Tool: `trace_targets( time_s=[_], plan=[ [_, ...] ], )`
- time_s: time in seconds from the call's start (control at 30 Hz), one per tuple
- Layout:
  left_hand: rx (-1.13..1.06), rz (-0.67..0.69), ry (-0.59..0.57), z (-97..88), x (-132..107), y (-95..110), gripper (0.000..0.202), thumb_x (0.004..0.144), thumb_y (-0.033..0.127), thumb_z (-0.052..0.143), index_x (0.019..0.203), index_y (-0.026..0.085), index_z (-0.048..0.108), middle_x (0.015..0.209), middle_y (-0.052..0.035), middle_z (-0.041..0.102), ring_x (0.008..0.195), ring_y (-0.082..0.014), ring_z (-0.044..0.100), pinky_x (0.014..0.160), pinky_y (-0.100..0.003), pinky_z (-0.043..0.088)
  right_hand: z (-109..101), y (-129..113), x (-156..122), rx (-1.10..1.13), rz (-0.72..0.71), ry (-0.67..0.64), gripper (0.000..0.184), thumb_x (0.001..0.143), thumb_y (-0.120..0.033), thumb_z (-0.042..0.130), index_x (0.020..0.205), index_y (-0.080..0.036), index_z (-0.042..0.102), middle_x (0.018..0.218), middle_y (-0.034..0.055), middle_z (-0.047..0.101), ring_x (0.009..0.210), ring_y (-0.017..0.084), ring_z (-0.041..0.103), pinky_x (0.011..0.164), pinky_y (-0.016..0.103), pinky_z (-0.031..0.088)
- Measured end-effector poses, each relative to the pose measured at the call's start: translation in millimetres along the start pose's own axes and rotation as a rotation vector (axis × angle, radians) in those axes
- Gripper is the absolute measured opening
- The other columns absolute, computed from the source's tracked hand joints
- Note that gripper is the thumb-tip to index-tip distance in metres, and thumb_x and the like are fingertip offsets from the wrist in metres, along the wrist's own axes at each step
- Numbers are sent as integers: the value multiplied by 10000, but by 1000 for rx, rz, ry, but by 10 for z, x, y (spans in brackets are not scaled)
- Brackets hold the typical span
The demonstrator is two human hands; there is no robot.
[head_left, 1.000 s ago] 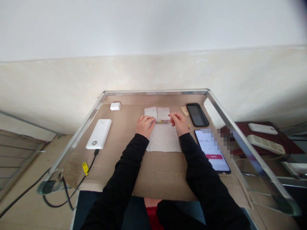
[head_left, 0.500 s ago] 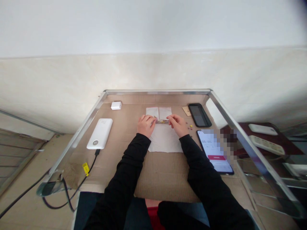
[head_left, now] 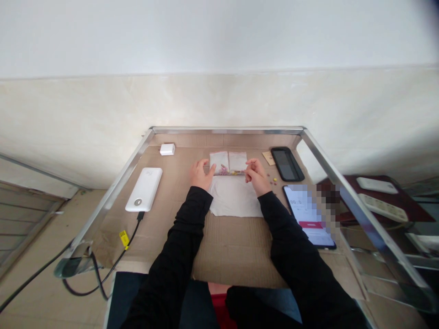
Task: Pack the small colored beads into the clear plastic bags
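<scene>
Two small clear zip bags lie side by side at the middle of the cardboard. The left bag (head_left: 218,158) has pink and reddish bits along its bottom, and the right bag (head_left: 238,160) has yellow and dark bits. My left hand (head_left: 201,175) is open beside the left bag, thumb apart from the fingers and close to its edge. At the right bag's lower right corner, my right hand (head_left: 258,177) is closed with fingertips pinched; what they hold is too small to make out. Below the bags lies a white cloth or tissue (head_left: 235,197), between my wrists.
Several small yellow and brown pieces (head_left: 275,180) lie right of my right hand. Beyond are a black phone (head_left: 287,164), a lit phone (head_left: 310,226) and a brown paper piece (head_left: 268,158). On the left are a white power bank (head_left: 144,189) with cable and a white charger (head_left: 167,149). A metal frame (head_left: 226,130) borders the surface.
My left hand has moved left off the left bag, its fingers spreading, so the pink bits show. My right hand has shifted slightly right, fingers more curled.
</scene>
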State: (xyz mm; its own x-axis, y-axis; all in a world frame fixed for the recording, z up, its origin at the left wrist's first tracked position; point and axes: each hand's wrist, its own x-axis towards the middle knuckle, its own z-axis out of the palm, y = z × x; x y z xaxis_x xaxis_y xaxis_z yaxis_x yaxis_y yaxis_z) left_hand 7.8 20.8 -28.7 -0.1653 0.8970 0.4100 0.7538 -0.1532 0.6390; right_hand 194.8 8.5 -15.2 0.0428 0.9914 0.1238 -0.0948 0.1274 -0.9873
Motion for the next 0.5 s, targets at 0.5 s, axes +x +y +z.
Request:
trace_targets(
  time_s=[0.5],
  plan=[
    [-225,-203,-74,57,36,-90,238,661,304,584,863,179,582,651,9,598,524,-95,473,560,-233,381,6,-52,-36,40,-48,66,248,669,-301,600,633,-211,372,353,-128,235,271,30,202,280,166,192]
  ],
)
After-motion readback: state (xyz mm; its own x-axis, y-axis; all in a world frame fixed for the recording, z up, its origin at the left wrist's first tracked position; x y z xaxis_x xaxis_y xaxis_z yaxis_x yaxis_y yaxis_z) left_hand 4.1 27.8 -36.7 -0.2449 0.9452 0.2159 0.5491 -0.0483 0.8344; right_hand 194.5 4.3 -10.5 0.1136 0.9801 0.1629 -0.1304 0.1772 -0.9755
